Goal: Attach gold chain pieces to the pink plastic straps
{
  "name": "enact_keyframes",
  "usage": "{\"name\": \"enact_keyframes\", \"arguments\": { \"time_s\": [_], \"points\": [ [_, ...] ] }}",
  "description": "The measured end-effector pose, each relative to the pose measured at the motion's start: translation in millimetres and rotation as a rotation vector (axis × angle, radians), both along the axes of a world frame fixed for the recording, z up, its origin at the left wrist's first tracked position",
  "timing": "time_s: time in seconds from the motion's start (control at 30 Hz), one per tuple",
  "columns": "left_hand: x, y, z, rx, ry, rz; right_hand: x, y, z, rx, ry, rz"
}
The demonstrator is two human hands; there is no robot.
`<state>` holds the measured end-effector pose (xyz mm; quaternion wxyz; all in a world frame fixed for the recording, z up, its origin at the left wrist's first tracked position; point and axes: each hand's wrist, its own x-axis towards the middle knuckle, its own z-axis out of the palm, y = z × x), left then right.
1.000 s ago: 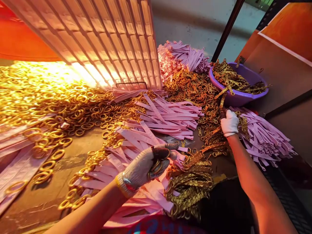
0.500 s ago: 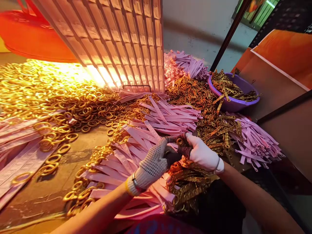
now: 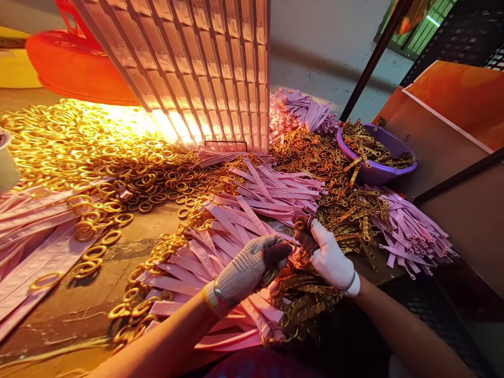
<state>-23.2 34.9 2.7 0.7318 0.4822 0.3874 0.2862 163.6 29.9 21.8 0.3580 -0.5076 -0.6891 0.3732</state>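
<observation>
My left hand (image 3: 246, 268), in a dotted knit glove, is curled shut on a gold ring over a fan of pink straps (image 3: 220, 247). My right hand (image 3: 328, 257), in a white glove, pinches a small gold metal fitting (image 3: 300, 227) between thumb and fingertips, close beside the left hand. Both hands hover above a heap of gold fittings (image 3: 307, 304) at the table's near edge.
Loose gold rings (image 3: 98, 157) cover the table's left and middle. More pink straps (image 3: 409, 231) lie at the right, and a purple bowl (image 3: 378, 170) of gold fittings sits behind them. A tall ribbed pink panel (image 3: 205, 68) leans at the back; an orange basin (image 3: 74, 68) stands far left.
My right hand came back from the fittings near the purple bowl to meet the left hand in front of me. Both hands now work a small gold piece together.
</observation>
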Motion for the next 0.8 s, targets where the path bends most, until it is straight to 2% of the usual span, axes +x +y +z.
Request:
{"name": "enact_keyframes", "arguments": {
  "time_s": [0.1,0.17,0.2,0.37,0.43,0.53,0.6,0.7,0.77,0.8],
  "points": [
    [-0.2,1.9,1.6,-0.049,-0.016,-0.054,6.6,3.4,6.6,0.092,-0.153,0.187],
    [0.5,2.1,-2.0,-0.070,-0.012,-0.067,5.8,3.2,5.7,0.108,-0.217,0.328],
    [0.8,1.9,-5.1,-0.076,-0.002,-0.066,4.5,2.4,3.6,0.120,-0.260,0.353],
    [-3.3,0.2,-21.2,-0.022,0.131,0.030,-0.4,-3.3,-4.1,0.170,-0.572,0.222],
    [-6.9,-0.9,-21.7,0.059,0.171,0.039,-1.3,-5.3,-0.9,0.154,-0.707,0.202],
    [-8.5,-2.6,-16.0,0.131,0.216,-0.020,-4.6,-9.3,6.1,0.135,-0.836,0.215],
    [-6.0,-2.5,-11.6,0.031,0.141,-0.005,-9.1,-14.1,9.1,0.131,-0.883,0.208],
    [-1.0,2.4,-6.9,-0.213,-0.075,0.028,-17.5,-23.1,9.5,0.152,-0.946,0.112],
    [0.8,10.8,-4.2,-0.274,-0.159,0.012,-20.4,-26.0,8.3,0.116,-0.910,0.036],
    [1.5,17.3,-2.7,-0.250,-0.152,-0.018,-19.7,-25.2,7.4,0.073,-0.853,0.011]
  ]
}}
